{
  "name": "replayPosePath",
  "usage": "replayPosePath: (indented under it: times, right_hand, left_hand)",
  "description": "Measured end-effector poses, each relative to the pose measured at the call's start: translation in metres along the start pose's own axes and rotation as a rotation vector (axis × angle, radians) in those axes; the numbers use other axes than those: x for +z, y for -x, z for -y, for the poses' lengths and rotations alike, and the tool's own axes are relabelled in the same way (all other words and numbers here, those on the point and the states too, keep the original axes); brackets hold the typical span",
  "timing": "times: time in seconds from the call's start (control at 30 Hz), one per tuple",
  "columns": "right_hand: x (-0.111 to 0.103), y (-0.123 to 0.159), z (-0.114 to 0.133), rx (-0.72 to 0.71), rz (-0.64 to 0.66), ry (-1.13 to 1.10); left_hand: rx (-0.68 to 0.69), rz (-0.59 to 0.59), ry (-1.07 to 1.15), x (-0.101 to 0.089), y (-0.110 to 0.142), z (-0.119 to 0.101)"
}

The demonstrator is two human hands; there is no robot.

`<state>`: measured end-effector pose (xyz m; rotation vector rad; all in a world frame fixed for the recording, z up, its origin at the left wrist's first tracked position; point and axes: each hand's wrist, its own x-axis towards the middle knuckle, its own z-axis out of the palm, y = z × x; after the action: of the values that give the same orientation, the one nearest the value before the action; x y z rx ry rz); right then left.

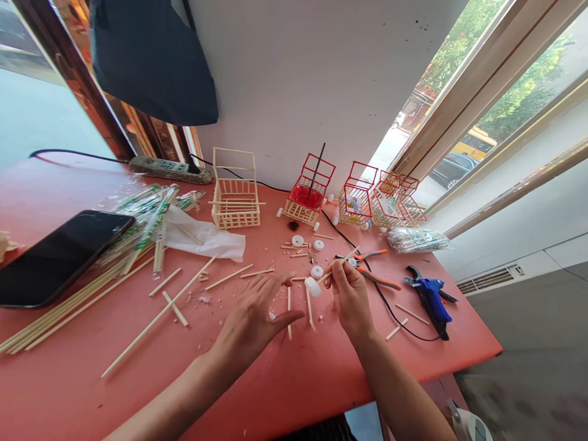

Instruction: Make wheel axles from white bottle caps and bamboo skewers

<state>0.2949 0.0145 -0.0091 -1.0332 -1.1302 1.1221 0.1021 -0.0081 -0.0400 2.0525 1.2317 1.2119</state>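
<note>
My right hand [353,299] pinches a short wooden stick [327,272] that slants down to the left. A white bottle cap [313,286] sits at the stick's lower end; whether they are joined I cannot tell. To the left, my left hand [252,312] is open over the table, thumb and fingers apart, a little short of the cap. More white caps [316,272] lie just beyond my hands, among cut stick pieces [289,312] and crumbs. Orange-handled pliers [379,278] rest beyond my right hand, partly hidden by it.
Along the wall stand a plain stick-built cart frame [236,205] and a red-trimmed one [303,205] with a brush in a red cup. A blue glue gun [429,297] lies at right, its cord crossing the table. At left are a phone [64,254], wrapped chopsticks [154,214] and a power strip [169,169].
</note>
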Motion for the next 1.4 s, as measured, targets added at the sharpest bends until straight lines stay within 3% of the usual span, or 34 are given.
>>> replayPosePath:
  times: [0.17, 0.3, 0.4, 0.57, 0.73, 0.97, 1.4]
  right_hand:
    - [-0.001, -0.008, -0.005, 0.12, -0.014, -0.157]
    - [-0.002, -0.009, -0.006, 0.097, -0.012, -0.146]
    - [-0.001, -0.004, -0.004, 0.036, -0.003, -0.1]
    - [0.003, 0.01, 0.002, -0.206, 0.059, 0.236]
    - [0.002, 0.017, 0.001, -0.306, 0.113, 0.421]
    - [0.002, 0.019, 0.002, -0.389, 0.151, 0.528]
    - [0.005, 0.022, 0.014, -0.668, 0.205, 0.679]
  left_hand:
    - [-0.354, 0.085, 0.41, -0.003, -0.007, -0.005]
    - [-0.603, 0.174, 0.791, -0.007, -0.012, -0.009]
    - [-0.696, 0.199, 1.029, -0.011, -0.013, -0.013]
    - [-0.701, 0.262, 1.25, -0.012, -0.013, -0.015]
    - [-0.735, 0.277, 1.332, -0.009, -0.014, -0.01]
    - [-0.745, 0.312, 1.328, -0.005, -0.011, -0.004]
    - [-0.682, 0.369, 1.32, -0.006, -0.012, 0.001]
